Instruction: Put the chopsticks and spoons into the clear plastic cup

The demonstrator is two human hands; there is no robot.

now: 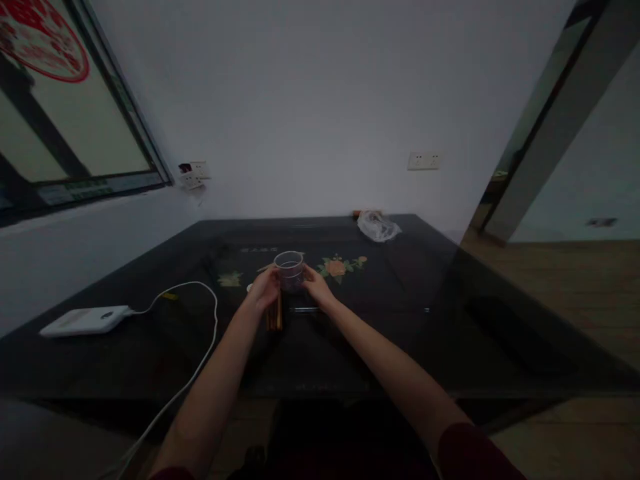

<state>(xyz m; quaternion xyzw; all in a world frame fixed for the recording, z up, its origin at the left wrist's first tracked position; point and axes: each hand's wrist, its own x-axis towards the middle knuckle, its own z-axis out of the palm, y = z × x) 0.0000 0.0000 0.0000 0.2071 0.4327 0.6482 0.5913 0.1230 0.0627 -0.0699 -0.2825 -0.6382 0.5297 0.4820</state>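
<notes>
A clear, round plastic cup [290, 270] is held upright between both hands over the middle of the dark table. My left hand [266, 288] grips its left side, and my right hand [315, 283] closes on the right side. Several brown wooden sticks [275, 316], perhaps chopsticks, lie just below the cup, partly hidden by my left hand. Beside that hand sits a small white round thing [249, 287] too small to name. Whether the cup touches the tabletop, I cannot tell.
On the left lies a white power bank [86, 321] with a white cable [216, 313] trailing over the table's front edge. A crumpled clear plastic bag [379, 227] rests at the back. A dark flat object [517, 333] lies at the right of the glossy black table [370, 360].
</notes>
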